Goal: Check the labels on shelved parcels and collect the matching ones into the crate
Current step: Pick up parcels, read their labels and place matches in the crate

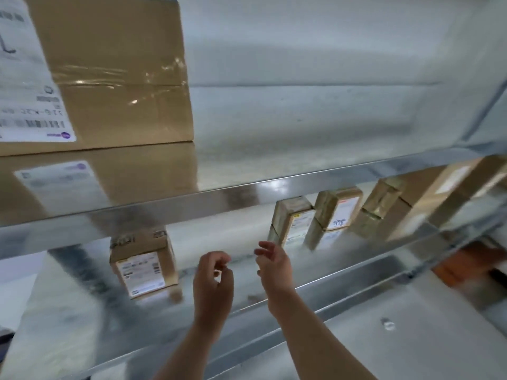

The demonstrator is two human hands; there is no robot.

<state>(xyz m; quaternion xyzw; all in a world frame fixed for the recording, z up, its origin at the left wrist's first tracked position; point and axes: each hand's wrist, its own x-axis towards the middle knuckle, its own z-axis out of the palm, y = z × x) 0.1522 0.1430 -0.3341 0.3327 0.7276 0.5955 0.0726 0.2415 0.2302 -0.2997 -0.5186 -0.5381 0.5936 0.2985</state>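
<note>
Left hand: my left hand [214,281] is raised at the shelf front, fingers loosely curled, nothing held.
Right hand: my right hand [274,267] is just beside it, fingers relaxed, nothing held.
Nearest parcel: small brown cardboard box [142,267], left of my left hand and apart from it; upright, white printed label facing me.
Support: grey galvanised metal shelf [329,259].
Farther parcels: slim brown taped parcel [295,220] and handwritten-label parcel [338,212], upright, beyond my right hand.
Above: large brown taped carton [115,72].

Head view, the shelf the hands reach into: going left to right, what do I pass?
Lone labelled parcel → left hand → right hand → parcel with printed label → parcel with handwritten mark → taped brown box.
</note>
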